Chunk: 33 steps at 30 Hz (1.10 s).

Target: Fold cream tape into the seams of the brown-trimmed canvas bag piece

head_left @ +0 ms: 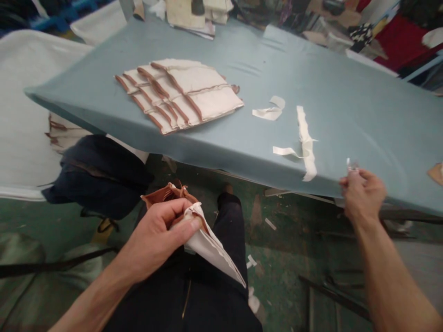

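Dark trousers (211,304) cover your lap, closest to the camera, and just above them your left hand (169,226) grips a cloth pouch (211,252). Your thumb presses its bunched white edge against the fingers behind, likely to hold that edge firm; brown cloth shows past your knuckles, and one pale corner points down to the right. Having it over your lap probably puts it in easy view.

Farther out, your right hand (365,198) is closed around a small tool (352,171) at the near edge of the table (346,101). Its tip is bright, but what it is cannot be made out, nor whether it touches the tabletop.

On the table, crumpled white strips (307,152) lie between your right hand and a stack of cloth pieces (211,83); they look like scraps, set clear of the stack. Those pieces overlap in a fan, brown edges showing, perhaps so each can be picked up singly. Beyond, papers (183,14) sit at the far edge, and a red cloth (398,37) lies past the table to the right.
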Each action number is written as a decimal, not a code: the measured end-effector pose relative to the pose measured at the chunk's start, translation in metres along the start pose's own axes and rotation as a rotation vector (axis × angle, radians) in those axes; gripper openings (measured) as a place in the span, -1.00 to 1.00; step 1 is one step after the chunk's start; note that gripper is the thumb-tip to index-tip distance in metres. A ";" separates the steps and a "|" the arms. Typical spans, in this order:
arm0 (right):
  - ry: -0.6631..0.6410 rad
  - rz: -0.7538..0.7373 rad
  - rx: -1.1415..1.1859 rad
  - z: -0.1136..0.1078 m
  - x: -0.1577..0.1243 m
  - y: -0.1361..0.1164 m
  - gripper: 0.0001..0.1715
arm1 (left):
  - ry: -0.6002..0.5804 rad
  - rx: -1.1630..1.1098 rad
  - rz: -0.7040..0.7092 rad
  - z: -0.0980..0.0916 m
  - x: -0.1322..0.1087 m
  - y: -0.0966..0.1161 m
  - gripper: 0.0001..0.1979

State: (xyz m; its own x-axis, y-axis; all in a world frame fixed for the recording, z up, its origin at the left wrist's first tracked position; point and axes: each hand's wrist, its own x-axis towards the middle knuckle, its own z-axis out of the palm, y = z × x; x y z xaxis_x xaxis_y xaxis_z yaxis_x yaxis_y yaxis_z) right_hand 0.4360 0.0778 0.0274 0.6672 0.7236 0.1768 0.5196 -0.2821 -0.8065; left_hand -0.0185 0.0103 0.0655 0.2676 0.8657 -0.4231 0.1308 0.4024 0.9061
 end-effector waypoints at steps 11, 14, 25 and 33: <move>-0.677 -0.576 0.200 0.015 -0.255 -0.135 -0.88 | -0.027 0.002 0.080 -0.003 -0.027 0.005 -0.74; -0.663 -0.673 0.205 0.022 -0.264 -0.145 -0.86 | -0.012 0.022 0.108 -0.004 -0.039 0.005 -0.74; -0.655 -0.799 0.108 0.021 -0.267 -0.149 -0.80 | 0.032 0.064 0.157 -0.008 -0.057 0.004 -0.74; -0.595 -0.892 0.122 0.027 -0.267 -0.145 -0.85 | 0.026 0.153 0.180 -0.007 -0.056 -0.001 -0.70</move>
State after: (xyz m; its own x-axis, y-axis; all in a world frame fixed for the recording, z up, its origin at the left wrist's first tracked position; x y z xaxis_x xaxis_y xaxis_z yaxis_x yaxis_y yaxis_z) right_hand 0.1682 -0.0581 0.0820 -0.3094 0.8367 0.4519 0.6115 0.5390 -0.5792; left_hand -0.0401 -0.0359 0.0885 0.2750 0.9277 -0.2524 0.2271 0.1924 0.9547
